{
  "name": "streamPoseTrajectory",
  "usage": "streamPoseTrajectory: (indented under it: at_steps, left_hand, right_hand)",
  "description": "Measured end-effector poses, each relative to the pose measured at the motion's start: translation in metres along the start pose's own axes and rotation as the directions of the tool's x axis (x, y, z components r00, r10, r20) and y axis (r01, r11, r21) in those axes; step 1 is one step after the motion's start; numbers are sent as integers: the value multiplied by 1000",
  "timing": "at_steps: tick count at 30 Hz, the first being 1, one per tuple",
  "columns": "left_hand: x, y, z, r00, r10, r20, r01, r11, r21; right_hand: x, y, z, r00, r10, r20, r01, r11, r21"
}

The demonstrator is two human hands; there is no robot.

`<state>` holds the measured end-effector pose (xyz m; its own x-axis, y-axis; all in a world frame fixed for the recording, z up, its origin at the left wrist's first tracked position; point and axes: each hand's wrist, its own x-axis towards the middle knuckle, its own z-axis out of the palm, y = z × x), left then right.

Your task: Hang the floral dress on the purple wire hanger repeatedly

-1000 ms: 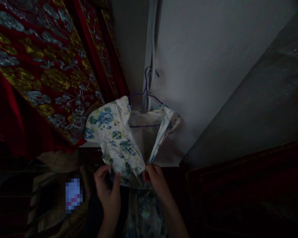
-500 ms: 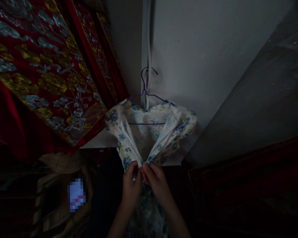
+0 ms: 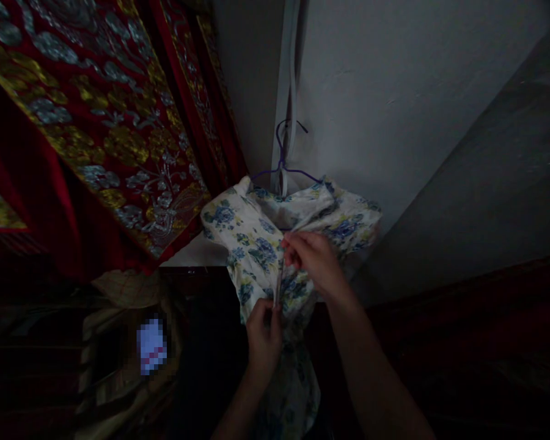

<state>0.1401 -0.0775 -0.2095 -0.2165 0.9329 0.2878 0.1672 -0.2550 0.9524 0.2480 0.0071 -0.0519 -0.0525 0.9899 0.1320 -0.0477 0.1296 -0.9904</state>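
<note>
A white floral dress [image 3: 261,250] with blue flowers hangs by its shoulders from a purple wire hanger [image 3: 282,164]. My left hand [image 3: 263,333] pinches the fabric low on the front seam. Higher up, my right hand [image 3: 309,253] is closed at the chest, its fingertips on the front zipper. Below those fingertips the two front edges lie together; above them the neckline spreads in a short V. The zipper's pull is hidden by my fingers.
A red cloth [image 3: 132,140] with gold and silver embroidery hangs at the left. Behind the hanger a white cable [image 3: 294,79] runs down the pale wall [image 3: 394,91]. A blurred-out bright patch [image 3: 152,345] shows on a wooden piece at lower left.
My right hand has moved up the front from beside my left hand, and the wide opening has closed below it. My left hand keeps its pinch low on the dress.
</note>
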Motion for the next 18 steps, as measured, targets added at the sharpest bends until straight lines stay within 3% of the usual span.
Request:
streamPoseTrajectory:
  at_steps: [3,5,8,11,15,18]
  left_hand:
    - [-9,-3,8,1000,21,-1,-21,999,32]
    - [-17,-9,13,1000,-8,23,7,999,45]
    - [-26,-19,16,995,-55,81,50,997,61]
    - [-13,-14,11,994,-43,104,38,998,45]
    - [44,38,-8,979,200,25,-200,980,-23]
    - [95,98,-25,876,480,-44,-480,877,9]
  right_hand:
    - [24,-39,-3,991,-120,-55,120,993,-4]
    - [29,-51,-4,977,-181,-112,186,982,34]
    - [26,-52,-5,968,-209,-137,220,973,64]
    - [23,-40,-4,976,-200,-90,206,976,70]
    - [15,-33,-1,974,-225,-16,225,974,33]
    - [4,-41,-1,962,-273,26,273,962,-6]
